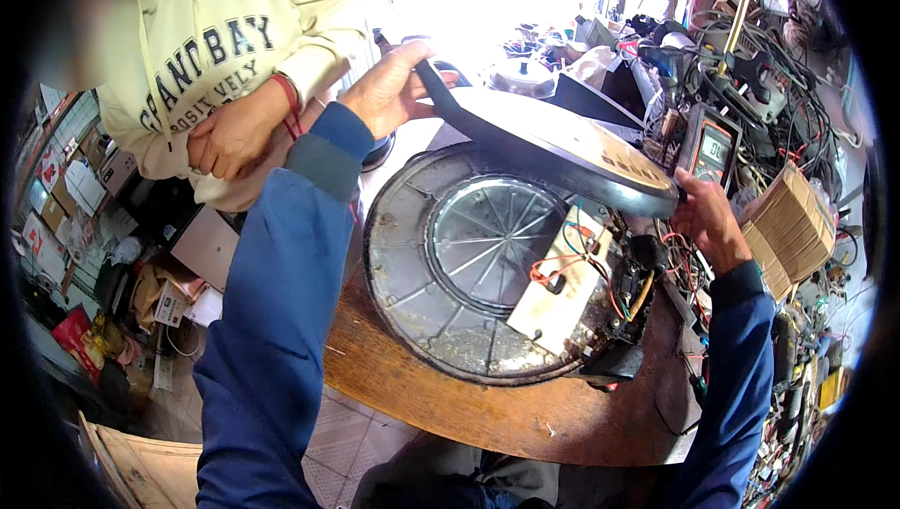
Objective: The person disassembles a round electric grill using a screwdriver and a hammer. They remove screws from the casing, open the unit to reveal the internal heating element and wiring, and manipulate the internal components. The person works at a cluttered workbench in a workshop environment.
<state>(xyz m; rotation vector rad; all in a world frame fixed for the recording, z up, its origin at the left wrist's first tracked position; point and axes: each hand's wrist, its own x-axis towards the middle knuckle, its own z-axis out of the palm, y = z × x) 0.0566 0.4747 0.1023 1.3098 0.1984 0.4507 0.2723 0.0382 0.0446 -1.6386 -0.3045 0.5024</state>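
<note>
A round, dark-rimmed appliance cover (553,145) with a handle on its far left side is held tilted in the air. My left hand (386,95) is closed around that handle. On the right, my right hand (710,220) grips the cover's edge near its row of buttons. Below it, a round, ribbed grey appliance base (405,261) lies open on the table. A cream board (560,298) rests across the base's right part, with thin red and dark wires (600,265) running over it. The cover hides the base's far right part.
The wooden table (450,411) curves along the front. Beyond my right hand are a multimeter (714,153), a cardboard box (790,218) and heaped cables (797,87). A person in a pale yellow hoodie (225,3) stands at the far left, hands together. A pot lid (521,76) sits behind.
</note>
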